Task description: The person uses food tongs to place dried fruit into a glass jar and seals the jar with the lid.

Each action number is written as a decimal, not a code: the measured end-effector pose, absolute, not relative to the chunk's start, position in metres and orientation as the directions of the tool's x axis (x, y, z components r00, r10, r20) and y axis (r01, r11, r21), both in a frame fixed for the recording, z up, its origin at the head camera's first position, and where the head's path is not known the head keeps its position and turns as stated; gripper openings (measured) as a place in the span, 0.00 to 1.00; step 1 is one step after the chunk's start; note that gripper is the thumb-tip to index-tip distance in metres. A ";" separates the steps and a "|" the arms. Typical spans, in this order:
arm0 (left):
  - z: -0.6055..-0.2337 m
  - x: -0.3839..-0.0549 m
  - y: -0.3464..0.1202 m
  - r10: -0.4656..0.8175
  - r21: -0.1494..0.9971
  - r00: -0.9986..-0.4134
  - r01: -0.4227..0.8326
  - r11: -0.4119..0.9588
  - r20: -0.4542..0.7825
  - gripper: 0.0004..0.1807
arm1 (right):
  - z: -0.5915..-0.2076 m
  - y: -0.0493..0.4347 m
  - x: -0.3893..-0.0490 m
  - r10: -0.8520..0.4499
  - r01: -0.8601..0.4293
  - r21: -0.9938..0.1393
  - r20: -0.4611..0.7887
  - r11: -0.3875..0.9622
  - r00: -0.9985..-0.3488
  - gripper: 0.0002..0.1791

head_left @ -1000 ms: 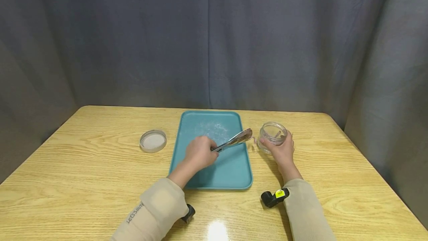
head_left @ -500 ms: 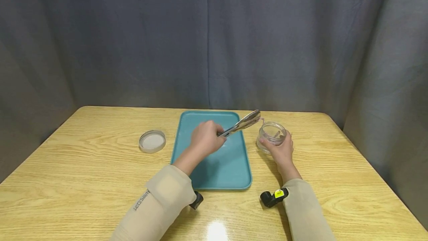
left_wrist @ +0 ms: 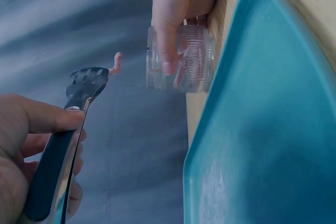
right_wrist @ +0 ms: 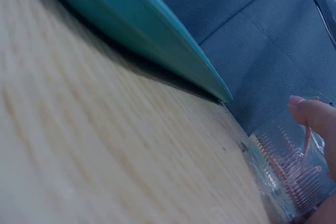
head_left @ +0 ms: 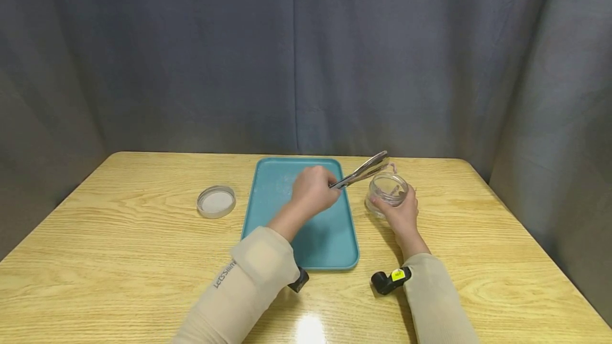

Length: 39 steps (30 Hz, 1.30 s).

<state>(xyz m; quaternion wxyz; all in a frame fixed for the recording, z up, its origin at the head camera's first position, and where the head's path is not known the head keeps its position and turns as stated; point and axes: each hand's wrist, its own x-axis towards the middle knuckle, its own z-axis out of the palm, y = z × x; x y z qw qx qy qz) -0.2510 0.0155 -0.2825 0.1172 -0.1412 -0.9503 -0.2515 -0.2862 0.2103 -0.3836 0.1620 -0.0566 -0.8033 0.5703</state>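
Observation:
My left hand (head_left: 313, 190) grips metal tongs (head_left: 364, 170) above the tray, with their tips up and to the right. Between the tips hangs a small pink bent piece (left_wrist: 117, 63), short and thin; its exact kind cannot be told. It is above and just behind the mouth of a clear glass jar (head_left: 375, 208). My right hand (head_left: 404, 219) holds that jar upright on the table, thumb across its near side. Inside, in the right wrist view, a thin pink piece (right_wrist: 307, 140) shows through the ridged glass (right_wrist: 278, 166); my fingers hide part of the jar.
A teal tray (head_left: 330, 248) lies in the middle of the wooden table (head_left: 143, 259), with whitish powdery marks on its far part. Left of it rests a round lid (head_left: 216, 201), inside up. Grey curtains (head_left: 296, 68) hang behind the table.
My left hand has moved to the right and away from me, raising the tongs and the pink piece from beside the jar to above its far rim. My right hand stays on the jar.

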 end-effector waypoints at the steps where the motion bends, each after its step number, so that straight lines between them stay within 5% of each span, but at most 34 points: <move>1: -0.283 -0.252 0.018 0.209 0.443 -0.935 0.323 0.836 0.288 0.10 | -0.384 0.210 -0.286 0.276 -0.093 -0.934 0.196 0.346 -0.941 0.49; 39: -0.303 -0.253 0.035 0.166 0.423 -0.963 0.244 0.872 0.215 0.17 | -0.386 0.211 -0.286 0.280 -0.121 -0.935 0.221 0.332 -0.934 0.47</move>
